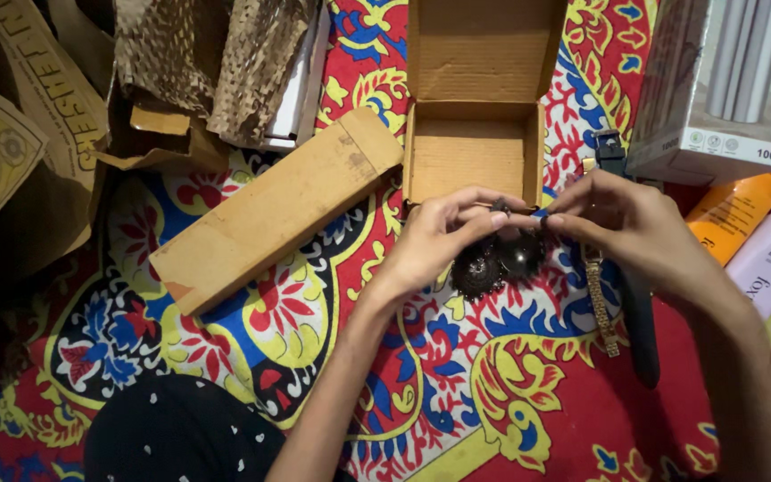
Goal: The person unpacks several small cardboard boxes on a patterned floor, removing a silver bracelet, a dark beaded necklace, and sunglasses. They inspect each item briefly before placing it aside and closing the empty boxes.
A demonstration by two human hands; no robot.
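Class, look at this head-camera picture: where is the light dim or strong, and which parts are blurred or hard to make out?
Head view: light is dim and warm overall; the open cardboard box is brightest, the brown paper at left sinks into shadow. Both hands look slightly soft, and the dark round ornaments they hold show little detail.

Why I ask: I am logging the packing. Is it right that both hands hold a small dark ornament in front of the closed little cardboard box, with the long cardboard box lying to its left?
Not quite. In the head view the little cardboard box is open, its lid flap standing up. The rest holds: the left hand and right hand pinch the small dark ornament in front of it, and the long cardboard box lies to its left.
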